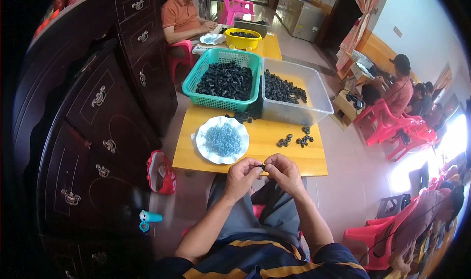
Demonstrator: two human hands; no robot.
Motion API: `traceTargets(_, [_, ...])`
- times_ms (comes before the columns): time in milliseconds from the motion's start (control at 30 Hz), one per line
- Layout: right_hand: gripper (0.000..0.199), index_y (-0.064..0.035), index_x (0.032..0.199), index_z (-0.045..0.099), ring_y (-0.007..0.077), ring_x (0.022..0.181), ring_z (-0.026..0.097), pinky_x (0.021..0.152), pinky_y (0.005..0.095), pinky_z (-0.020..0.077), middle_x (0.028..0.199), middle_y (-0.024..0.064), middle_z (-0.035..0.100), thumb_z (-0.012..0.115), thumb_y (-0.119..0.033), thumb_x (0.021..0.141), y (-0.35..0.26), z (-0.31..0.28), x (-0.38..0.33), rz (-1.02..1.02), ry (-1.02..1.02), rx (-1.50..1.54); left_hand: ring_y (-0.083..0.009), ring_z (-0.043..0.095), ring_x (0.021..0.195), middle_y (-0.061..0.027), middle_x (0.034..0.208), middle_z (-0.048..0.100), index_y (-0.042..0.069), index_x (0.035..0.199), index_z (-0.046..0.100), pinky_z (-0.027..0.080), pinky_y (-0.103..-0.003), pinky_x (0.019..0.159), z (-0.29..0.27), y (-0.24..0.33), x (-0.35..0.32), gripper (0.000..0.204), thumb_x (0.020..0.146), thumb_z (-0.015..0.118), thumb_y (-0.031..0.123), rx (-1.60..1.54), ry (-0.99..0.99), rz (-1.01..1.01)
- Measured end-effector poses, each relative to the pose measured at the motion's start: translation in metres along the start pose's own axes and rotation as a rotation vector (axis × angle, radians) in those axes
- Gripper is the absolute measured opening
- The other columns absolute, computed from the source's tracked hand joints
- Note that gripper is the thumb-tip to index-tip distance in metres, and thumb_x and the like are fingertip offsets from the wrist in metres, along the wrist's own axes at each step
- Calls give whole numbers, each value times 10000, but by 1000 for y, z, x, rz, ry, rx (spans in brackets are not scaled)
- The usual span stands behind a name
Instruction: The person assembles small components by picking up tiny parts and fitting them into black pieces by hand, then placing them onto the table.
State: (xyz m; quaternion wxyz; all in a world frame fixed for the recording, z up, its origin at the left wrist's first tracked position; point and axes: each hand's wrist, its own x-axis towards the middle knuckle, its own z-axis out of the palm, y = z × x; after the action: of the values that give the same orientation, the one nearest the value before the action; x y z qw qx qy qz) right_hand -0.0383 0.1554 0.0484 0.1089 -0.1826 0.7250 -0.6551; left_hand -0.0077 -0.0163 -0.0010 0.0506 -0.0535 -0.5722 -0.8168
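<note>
My left hand (241, 179) and my right hand (285, 174) meet at the table's near edge, fingertips pinched together. Between them is a small black round part (262, 167), mostly covered by the fingers. Just beyond my left hand stands a white scalloped plate (200, 146) heaped with small clear-bluish pieces (222, 140), too fine to make out singly. Beyond my right hand lie small groups of black parts (304, 140) on the wooden table (270, 146). A green plastic basket (223, 102) and a clear plastic bin (289, 113) farther back both hold many black parts.
Across the table sits a person in an orange shirt (181, 14), near a yellow tub (242, 42) of black parts. A dark wooden cabinet (93, 146) borders the left. On the floor are a red bag (161, 173) and a turquoise bottle (151, 216). Other people sit on pink chairs (380, 119) at right.
</note>
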Motion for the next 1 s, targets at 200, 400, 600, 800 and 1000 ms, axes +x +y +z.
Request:
traceTargets(200, [163, -4, 1105, 657, 68, 708, 577, 660, 218, 485, 855, -1, 617, 598, -114, 1000, -8, -4, -6, 12, 67, -55, -80, 665, 795, -47, 926, 700, -16, 1076, 629, 558, -235, 723, 1, 7, -2, 139, 956, 617, 54, -93, -35, -105])
traceTargets(400, [153, -27, 1130, 593, 87, 741, 587, 694, 229, 492, 905, 13, 620, 568, -135, 1025, 0, -17, -8, 72, 42, 332, -86, 658, 771, -55, 933, 711, 2, 1090, 631, 549, -226, 731, -2, 13, -2, 159, 957, 632, 88, -278, -56, -153])
traceTargets(600, [170, -37, 1176, 543, 94, 806, 616, 744, 237, 509, 978, 48, 660, 562, -111, 1024, -6, -15, -9, 15, 8, 350, -78, 654, 772, -42, 930, 707, 7, 1085, 633, 542, -216, 731, 0, 12, -2, 144, 956, 629, 72, -203, -83, -124])
traceTargets(800, [173, -19, 1158, 585, 96, 832, 634, 742, 238, 519, 1014, 49, 684, 603, -86, 999, -9, -8, -14, 56, 80, 293, -72, 658, 790, -34, 935, 702, 3, 1085, 630, 543, -214, 731, 0, 13, -3, 140, 953, 627, 52, -182, -73, -105])
traceTargets(1000, [105, -33, 1060, 639, 45, 808, 579, 727, 209, 477, 908, -31, 644, 659, -86, 971, -4, -3, -18, 19, 125, 219, -83, 655, 790, -19, 936, 690, 20, 1096, 629, 537, -221, 726, 2, 10, -3, 147, 960, 641, 74, -139, -60, -85])
